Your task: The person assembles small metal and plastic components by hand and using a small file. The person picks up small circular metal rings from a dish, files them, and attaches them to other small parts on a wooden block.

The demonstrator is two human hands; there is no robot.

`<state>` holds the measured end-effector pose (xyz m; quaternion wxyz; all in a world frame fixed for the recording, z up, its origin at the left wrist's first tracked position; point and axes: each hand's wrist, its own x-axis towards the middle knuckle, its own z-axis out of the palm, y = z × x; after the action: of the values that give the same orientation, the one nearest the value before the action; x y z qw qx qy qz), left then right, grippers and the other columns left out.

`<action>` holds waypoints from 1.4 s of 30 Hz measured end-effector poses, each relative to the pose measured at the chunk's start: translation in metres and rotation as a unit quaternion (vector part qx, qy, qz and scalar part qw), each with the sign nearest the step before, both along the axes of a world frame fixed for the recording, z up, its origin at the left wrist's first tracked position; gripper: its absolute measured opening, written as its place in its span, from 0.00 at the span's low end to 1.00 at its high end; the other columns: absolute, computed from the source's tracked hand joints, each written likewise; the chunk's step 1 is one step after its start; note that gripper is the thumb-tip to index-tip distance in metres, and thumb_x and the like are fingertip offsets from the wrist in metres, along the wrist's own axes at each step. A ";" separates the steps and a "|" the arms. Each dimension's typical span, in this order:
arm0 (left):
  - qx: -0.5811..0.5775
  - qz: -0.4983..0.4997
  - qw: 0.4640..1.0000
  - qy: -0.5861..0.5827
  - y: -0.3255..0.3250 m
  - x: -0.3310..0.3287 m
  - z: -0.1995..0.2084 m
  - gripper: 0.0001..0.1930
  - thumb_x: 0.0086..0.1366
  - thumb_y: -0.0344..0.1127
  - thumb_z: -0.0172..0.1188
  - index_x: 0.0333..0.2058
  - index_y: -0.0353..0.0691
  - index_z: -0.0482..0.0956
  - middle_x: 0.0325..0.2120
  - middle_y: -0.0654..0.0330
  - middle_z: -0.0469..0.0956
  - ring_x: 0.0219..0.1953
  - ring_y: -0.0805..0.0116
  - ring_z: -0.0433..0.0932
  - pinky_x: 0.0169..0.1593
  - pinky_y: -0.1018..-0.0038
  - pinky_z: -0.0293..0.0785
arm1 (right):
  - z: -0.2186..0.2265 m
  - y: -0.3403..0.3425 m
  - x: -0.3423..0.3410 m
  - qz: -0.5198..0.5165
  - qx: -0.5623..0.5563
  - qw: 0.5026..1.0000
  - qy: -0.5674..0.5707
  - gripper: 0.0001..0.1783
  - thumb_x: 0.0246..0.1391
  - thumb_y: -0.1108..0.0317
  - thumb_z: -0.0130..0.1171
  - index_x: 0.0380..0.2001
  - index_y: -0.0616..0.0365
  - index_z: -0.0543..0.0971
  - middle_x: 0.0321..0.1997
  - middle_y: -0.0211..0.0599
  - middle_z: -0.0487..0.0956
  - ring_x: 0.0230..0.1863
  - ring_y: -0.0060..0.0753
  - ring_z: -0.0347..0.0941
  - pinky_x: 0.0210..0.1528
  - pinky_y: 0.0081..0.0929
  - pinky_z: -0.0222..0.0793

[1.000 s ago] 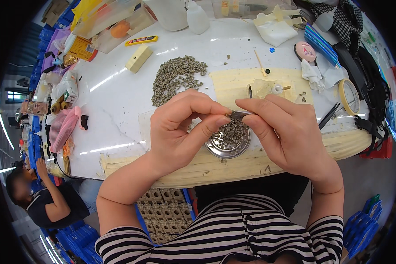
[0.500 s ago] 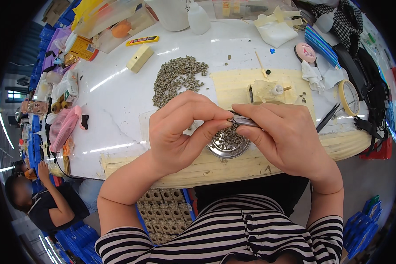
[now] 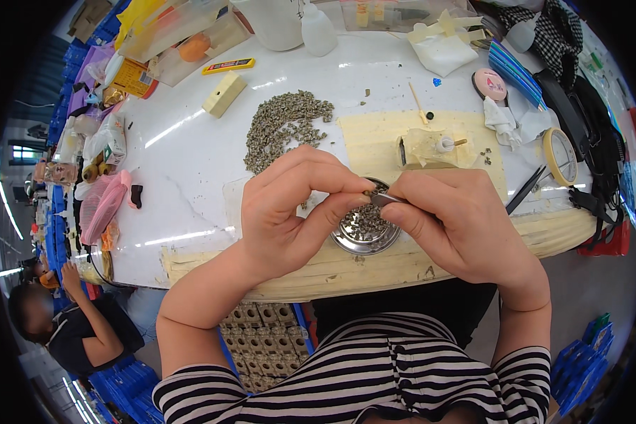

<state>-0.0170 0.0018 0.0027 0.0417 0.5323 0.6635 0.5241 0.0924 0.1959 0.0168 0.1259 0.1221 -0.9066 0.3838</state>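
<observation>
My left hand (image 3: 290, 212) pinches a tiny metal part (image 3: 369, 191) between thumb and forefinger; the fingertips hide most of it. Across from it, my right hand (image 3: 459, 222) grips a small flat silver tool (image 3: 384, 200), its tip close to the part and most of its length hidden in my fingers. Both hands hover above a round silver dish (image 3: 360, 249) holding many small grey metal parts (image 3: 366, 222). Farther back on the white table lies a loose pile of similar small metal parts (image 3: 279, 127).
Right of the pile, a tape-wrapped block (image 3: 431, 150) sits on yellowish tape. Black tweezers (image 3: 525, 189) and a tape roll (image 3: 560, 157) lie at the right. A cream block (image 3: 224, 94) stands back left. Below the table edge is a crate of metal blocks (image 3: 265, 339); another person (image 3: 85, 318) sits far left.
My right hand has shifted slightly right, drawing the silver tool back from my left fingertips and turning it. My left hand stays almost in place.
</observation>
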 end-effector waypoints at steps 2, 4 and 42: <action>-0.005 -0.011 1.000 -0.014 0.000 -0.001 0.000 0.06 0.60 0.20 0.61 0.37 0.32 0.79 0.32 0.57 0.75 0.32 0.71 0.73 0.36 0.78 0.70 | 0.000 0.001 0.000 0.009 -0.005 1.000 -0.013 0.14 0.58 0.61 0.59 0.25 0.56 0.71 0.16 0.38 0.71 0.18 0.46 0.69 0.19 0.37 0.61; -0.014 -0.020 0.999 -0.042 -0.001 -0.001 0.000 0.05 0.62 0.21 0.60 0.37 0.31 0.78 0.32 0.57 0.74 0.32 0.72 0.74 0.36 0.78 0.70 | 0.000 0.001 0.000 0.012 -0.012 1.000 -0.018 0.13 0.58 0.61 0.59 0.25 0.56 0.72 0.16 0.37 0.71 0.18 0.45 0.70 0.19 0.36 0.61; 0.013 -0.125 0.765 -0.632 0.001 -0.003 -0.008 0.10 0.69 0.34 0.56 0.42 0.34 0.78 0.31 0.62 0.80 0.33 0.78 0.76 0.40 0.80 0.75 | -0.007 0.002 -0.003 -0.063 0.029 0.993 0.097 0.08 0.56 0.64 0.61 0.26 0.54 0.76 0.16 0.32 0.73 0.15 0.37 0.70 0.16 0.31 0.62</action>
<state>-0.0198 0.0026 -0.0050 0.5100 0.1593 0.4076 0.7405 0.0894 0.1975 0.0102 0.2338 0.1055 -0.9067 0.3349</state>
